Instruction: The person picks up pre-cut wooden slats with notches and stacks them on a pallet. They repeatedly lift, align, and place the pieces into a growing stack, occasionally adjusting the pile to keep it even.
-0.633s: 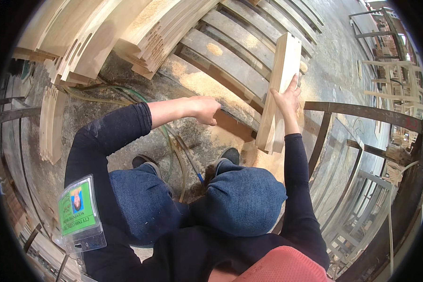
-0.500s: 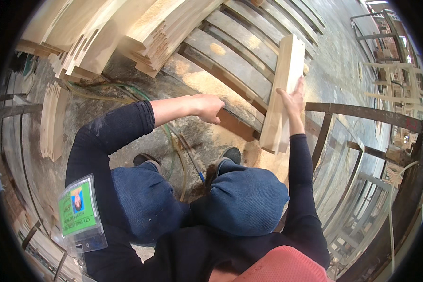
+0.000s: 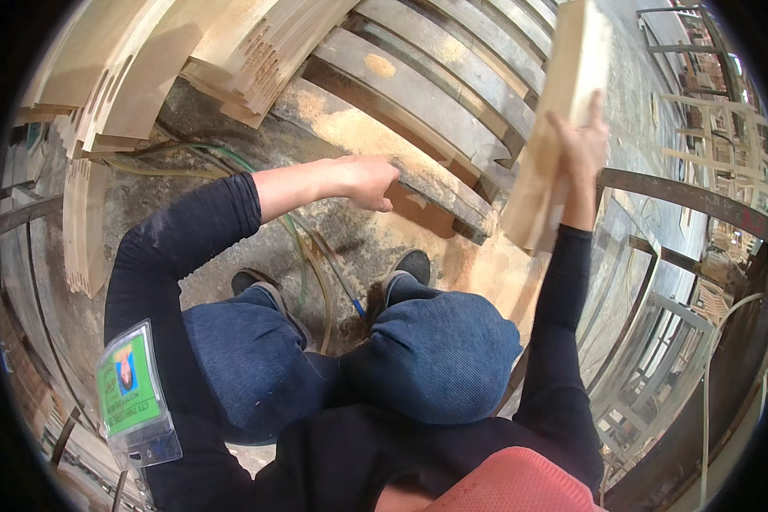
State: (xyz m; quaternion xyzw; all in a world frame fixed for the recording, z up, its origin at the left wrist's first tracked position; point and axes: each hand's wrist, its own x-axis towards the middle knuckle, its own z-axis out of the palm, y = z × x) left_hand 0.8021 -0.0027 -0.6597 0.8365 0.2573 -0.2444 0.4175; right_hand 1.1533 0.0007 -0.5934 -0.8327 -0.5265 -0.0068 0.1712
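My right hand (image 3: 582, 149) grips a pale wooden piece (image 3: 548, 128) from its right side, thumb on the upper face and fingers along the edge. It may be several thin boards together; motion blurs it. The piece is lifted at the right end of the slatted wooden pallet (image 3: 418, 77). My left hand (image 3: 369, 182) is closed like a fist, palm down, at the pallet's near edge. Its fingertips are hidden, so what they hold, if anything, cannot be seen.
Stacks of pale boards with slotted ends (image 3: 247, 64) stand at the upper left. Green and yellow hoses (image 3: 303, 247) run over the floor near my feet. Sawdust (image 3: 358, 132) lies on the pallet and floor. A rusty metal frame (image 3: 683, 192) stands at the right.
My right hand has carried the wooden piece up and to the right, away from the pallet's near corner. The left hand stays closed at the pallet's edge. The view has shifted slightly.
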